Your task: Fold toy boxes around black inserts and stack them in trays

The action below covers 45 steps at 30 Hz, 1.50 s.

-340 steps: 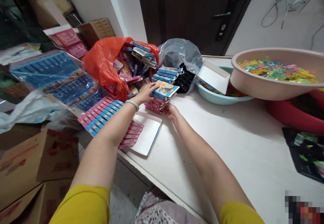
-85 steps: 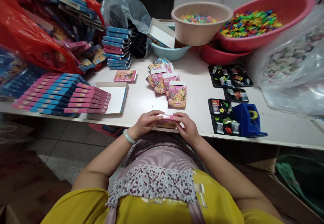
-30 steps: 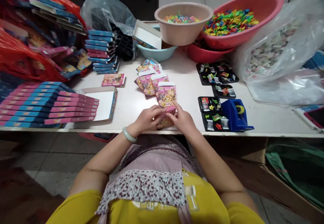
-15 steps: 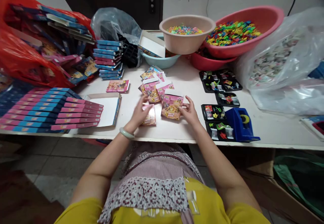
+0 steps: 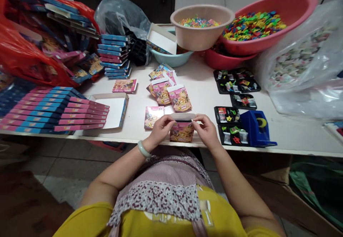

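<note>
Near the table's front edge, a small pink cardboard box (image 5: 182, 132) stands upright with its top flap raised and its mouth toward me. My left hand (image 5: 162, 128) pinches its top left corner, and my right hand (image 5: 205, 129) pinches the top right corner. Just left of it a flat pink box (image 5: 154, 116) lies on the table, beside my left fingers. Beyond my hands, another pink box (image 5: 180, 98) with its flap up leans on a loose heap of similar boxes (image 5: 161, 91).
Black trays of small toys (image 5: 228, 115) lie right, beside a blue tape dispenser (image 5: 258, 128). Basins (image 5: 202, 39) of colourful pieces and clear bags (image 5: 297, 65) stand behind. Left are box rows (image 5: 40, 112), a stack (image 5: 114, 56), an open carton (image 5: 118, 112) and a red bag (image 5: 32, 65).
A pink box has come from the heap's front toward the table edge. My left hand has left the flat box, and both hands now grip the box's top corners.
</note>
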### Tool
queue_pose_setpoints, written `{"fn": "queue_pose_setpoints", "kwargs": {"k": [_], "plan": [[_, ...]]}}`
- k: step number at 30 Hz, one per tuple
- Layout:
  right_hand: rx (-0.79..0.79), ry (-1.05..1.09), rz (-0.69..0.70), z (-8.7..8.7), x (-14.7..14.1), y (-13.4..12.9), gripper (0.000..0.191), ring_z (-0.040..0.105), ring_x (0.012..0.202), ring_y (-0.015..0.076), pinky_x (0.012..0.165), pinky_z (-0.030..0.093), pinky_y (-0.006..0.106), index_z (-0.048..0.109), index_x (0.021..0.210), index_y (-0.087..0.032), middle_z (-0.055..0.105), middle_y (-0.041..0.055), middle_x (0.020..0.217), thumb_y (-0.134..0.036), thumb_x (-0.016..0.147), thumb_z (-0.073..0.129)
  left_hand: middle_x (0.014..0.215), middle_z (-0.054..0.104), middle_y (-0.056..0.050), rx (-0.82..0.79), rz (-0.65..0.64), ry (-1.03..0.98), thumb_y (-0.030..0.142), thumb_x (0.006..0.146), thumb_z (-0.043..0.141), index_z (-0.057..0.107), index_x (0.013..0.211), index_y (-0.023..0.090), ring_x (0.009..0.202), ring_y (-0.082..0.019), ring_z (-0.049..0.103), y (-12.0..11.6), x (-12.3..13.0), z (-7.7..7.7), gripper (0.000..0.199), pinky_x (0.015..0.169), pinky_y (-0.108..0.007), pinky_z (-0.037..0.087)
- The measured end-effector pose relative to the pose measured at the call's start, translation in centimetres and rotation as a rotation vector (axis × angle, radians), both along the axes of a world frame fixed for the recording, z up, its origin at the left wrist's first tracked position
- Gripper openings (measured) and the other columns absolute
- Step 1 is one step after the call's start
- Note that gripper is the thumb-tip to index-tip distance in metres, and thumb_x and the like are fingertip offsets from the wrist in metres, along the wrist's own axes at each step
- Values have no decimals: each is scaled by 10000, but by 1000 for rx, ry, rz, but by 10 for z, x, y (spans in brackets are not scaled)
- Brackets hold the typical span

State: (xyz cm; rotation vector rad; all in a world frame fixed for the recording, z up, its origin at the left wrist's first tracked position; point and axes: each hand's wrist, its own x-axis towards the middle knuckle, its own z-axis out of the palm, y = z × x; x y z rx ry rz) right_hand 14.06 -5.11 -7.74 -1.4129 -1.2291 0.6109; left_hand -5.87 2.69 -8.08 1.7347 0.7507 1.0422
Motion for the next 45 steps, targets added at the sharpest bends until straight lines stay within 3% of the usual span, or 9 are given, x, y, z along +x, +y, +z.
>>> {"fn": "queue_pose_setpoints", "kwargs": {"k": [3,7,15,21,25,28,37,42,45], "plan": [[0,8,84,11,5,-3,193,626,887,173,600,557,256,609,1016,-241,621,38,946,-368,871,608,971,693,-53,107,-30,-48,328,930,597,614,1082,199,888,-154,665,2,0,3,200,786,-291,553],[75,-181,232,22,6,-14,95,614,914,173,663,566,274,634,885,-229,631,51,969,-320,864,648,1000,716,-74,365,-171,-39,231,888,661,663,970,187,957,-176,682,-2,-3,12,92,841,-319,565],[79,-222,95,33,-5,-18,79,635,817,159,622,554,262,642,865,-227,654,31,874,-280,907,602,836,678,-47,370,-118,13,173,895,631,634,877,171,788,-133,659,-5,3,27,19,688,-250,553],[214,-366,226,20,3,-36,164,660,976,189,860,583,373,671,1065,-263,676,66,1061,-277,906,634,1032,720,-99,496,-340,-4,153,907,619,651,1060,192,983,-171,691,-4,-16,24,161,825,-313,588],[252,-328,135,9,-2,-37,217,664,982,179,834,590,346,656,1109,-276,681,60,1066,-211,904,635,922,717,-79,300,-239,21,192,920,607,661,933,172,883,-154,690,-9,-14,29,59,783,-298,586],[288,-338,117,6,-6,-36,265,668,987,178,827,596,342,644,1146,-282,681,63,1076,-188,898,641,904,711,-74,355,-215,22,173,926,584,653,930,171,868,-153,685,-11,-11,32,69,769,-299,583],[327,-465,181,-4,-3,-46,304,658,1034,182,816,594,336,633,1178,-304,655,75,1166,-155,918,584,1203,684,-115,552,-472,111,200,916,616,598,1234,258,1090,-191,676,-3,-33,16,324,862,-333,591],[201,-272,157,-2,-15,-39,274,628,1098,189,861,581,360,577,1191,-289,643,75,1173,-230,923,584,1032,697,-73,334,-189,100,203,890,647,598,1182,212,949,-165,693,-9,-22,10,296,817,-304,594],[31,-174,89,3,10,-52,384,624,1100,197,816,583,337,539,1258,-272,615,87,1258,-329,890,631,1050,689,-58,351,-110,67,164,891,631,632,1140,222,983,-168,673,-10,-15,10,255,837,-314,578]]}}
